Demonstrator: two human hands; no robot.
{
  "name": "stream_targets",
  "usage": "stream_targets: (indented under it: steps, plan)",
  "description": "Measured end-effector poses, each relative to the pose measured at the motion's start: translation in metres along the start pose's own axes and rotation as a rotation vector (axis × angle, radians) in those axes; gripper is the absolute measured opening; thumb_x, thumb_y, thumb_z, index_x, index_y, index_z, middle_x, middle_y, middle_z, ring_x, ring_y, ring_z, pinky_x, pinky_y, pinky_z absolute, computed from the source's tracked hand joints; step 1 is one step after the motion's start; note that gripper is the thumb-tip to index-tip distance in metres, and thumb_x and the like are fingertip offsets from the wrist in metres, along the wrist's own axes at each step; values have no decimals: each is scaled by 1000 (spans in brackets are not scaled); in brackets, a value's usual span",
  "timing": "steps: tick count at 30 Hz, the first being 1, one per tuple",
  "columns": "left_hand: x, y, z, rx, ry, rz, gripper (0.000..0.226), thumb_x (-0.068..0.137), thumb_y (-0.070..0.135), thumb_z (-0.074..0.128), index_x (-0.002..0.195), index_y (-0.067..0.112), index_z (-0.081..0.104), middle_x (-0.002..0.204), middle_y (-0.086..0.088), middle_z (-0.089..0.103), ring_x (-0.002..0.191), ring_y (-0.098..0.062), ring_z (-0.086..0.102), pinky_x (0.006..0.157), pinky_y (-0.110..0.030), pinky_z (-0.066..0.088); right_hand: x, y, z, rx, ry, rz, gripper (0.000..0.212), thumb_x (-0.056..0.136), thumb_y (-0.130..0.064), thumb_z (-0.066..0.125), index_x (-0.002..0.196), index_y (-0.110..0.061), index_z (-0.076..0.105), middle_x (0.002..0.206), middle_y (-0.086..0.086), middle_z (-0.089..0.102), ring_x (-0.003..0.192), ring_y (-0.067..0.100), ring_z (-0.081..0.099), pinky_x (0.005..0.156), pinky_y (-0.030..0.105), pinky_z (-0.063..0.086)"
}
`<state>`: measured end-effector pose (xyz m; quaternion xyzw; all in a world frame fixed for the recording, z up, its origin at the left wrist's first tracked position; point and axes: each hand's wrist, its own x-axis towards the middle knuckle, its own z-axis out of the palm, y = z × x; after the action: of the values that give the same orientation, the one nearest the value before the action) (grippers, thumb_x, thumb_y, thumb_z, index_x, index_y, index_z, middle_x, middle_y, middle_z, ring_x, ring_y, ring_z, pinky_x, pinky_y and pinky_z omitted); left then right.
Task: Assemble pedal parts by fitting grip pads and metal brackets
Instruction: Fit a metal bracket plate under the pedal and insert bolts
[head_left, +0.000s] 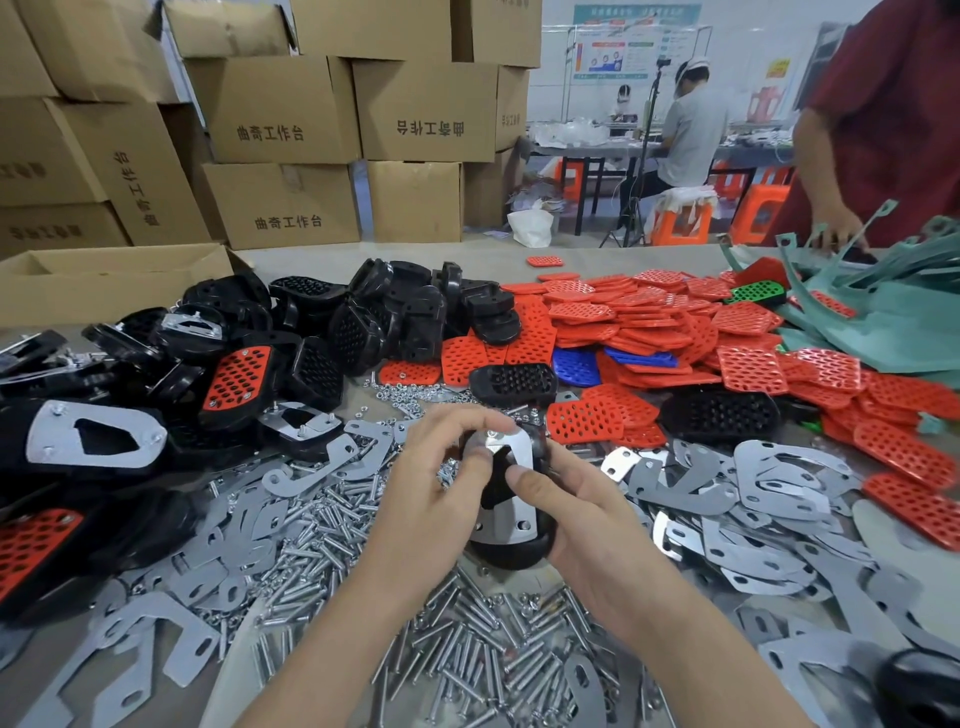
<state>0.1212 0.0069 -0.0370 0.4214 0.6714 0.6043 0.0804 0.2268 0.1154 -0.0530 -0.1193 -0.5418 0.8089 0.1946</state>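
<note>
At centre frame, both hands hold one black pedal (519, 548) just above the littered table (467, 255). A metal bracket (511, 448) lies flat on the pedal's upturned face, its cut-out showing the black body beneath.

Left hand (441, 478): fingers curled over the far end of the pedal, thumb against the bracket's left edge; it grips the pedal, though the fingertips are blurred.

Right hand (576, 525): palm and fingers wrapped round the pedal's right side, thumb (527, 477) pressed onto the bracket beside the cut-out; it too grips the pedal.

Beneath and in front of the hands lies a heap of screws (467, 654), and small nuts (415, 391) are scattered just beyond the fingers. Loose brackets (737, 499) spread to the right and also to the lower left.

Behind, a pile of black pedals (363, 312) stands left of centre; one among them already carries a red pad (236, 376). Red pads (675, 325) cover the right half of the table, with a few blue pads (576, 366) and one green pad (758, 293) among them.

At far right, teal strips (883, 317) lie under the hand of a person (883, 130) in dark red. Cartons (280, 114) are stacked beyond the table at left.
</note>
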Motion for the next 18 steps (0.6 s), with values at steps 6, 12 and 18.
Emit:
stream_targets:
  steps: [6,12,18]
  plan:
    - [-1,0,0,-76,1,-71,26,91,25,52,112,37,61,115,12,65,109,-16,63,92,-51,54,0,-1,-1,26,-14,7,29,103,-8,56,127,-16,71,121,21,73,114,39,70,98,52,58]
    - [-2,2,2,2,-19,-35,32,92,23,50,115,41,61,121,17,60,120,-9,56,99,-39,50,1,0,-1,30,-10,-2,28,103,-7,55,124,-16,73,122,19,74,115,36,71,100,52,57]
    - [-2,2,3,-51,12,-87,22,91,26,51,108,35,62,113,2,66,108,-23,63,92,-54,53,-1,-1,-1,13,-13,-10,27,103,-7,55,123,-14,72,122,21,73,117,39,69,101,55,56]
